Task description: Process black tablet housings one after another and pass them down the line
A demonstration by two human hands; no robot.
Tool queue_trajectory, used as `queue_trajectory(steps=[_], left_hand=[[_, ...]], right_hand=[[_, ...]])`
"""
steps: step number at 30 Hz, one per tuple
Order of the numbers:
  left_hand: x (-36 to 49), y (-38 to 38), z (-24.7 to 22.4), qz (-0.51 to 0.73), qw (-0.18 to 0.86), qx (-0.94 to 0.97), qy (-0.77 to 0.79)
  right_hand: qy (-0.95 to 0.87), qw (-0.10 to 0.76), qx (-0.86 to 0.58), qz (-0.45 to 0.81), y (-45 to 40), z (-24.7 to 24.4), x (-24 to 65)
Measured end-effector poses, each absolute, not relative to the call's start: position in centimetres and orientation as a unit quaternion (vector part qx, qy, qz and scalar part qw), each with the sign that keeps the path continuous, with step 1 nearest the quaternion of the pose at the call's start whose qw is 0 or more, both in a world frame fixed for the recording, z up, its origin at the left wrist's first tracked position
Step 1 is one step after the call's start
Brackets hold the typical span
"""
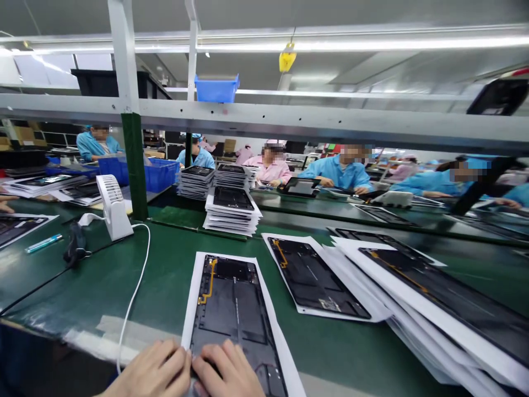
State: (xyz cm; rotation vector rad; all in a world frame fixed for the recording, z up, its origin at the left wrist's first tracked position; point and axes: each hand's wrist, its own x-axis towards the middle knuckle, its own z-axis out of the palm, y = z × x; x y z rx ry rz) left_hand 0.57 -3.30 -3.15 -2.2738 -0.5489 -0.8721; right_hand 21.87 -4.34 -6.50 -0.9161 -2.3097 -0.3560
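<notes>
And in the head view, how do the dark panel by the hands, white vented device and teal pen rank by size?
1. Dark panel
2. White vented device
3. Teal pen
Nearness may enlarge the panel's appearance.

Left fingers [171, 358] and right fingers [225, 361] together at a black panel [223, 303]

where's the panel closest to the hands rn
Head view, low and just left of centre: the panel lies on white paper on the green table, with the left hand and right hand at its near end.
</notes>
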Motion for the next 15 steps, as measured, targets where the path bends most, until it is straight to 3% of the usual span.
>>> queue_trajectory(steps=[3, 7, 10, 15], left_hand=[[0.5, -3.4, -3.0, -0.306, 0.298, -0.883, -0.195], [0.4, -0.1, -0.2, -0.194, 0.146, -0.950, -0.195], [0.8, 6.8, 4.1, -0.179, 0.062, -0.928, -0.322], [3.6, 20.9, 10.3, -0.245, 0.000, -0.830, -0.501]], right_hand=[[-0.869, 0.337, -0.340, -0.124, -4.0, -7.0, 21.6], [-0.863, 0.410, -0.276, -0.106, -3.9, -3.8, 22.9], [-0.900, 0.305, -0.309, -0.049, -2.8, 0.5, 25.1], [-0.897, 0.287, -0.335, -0.033, 2.1, 1.7, 28.0]])
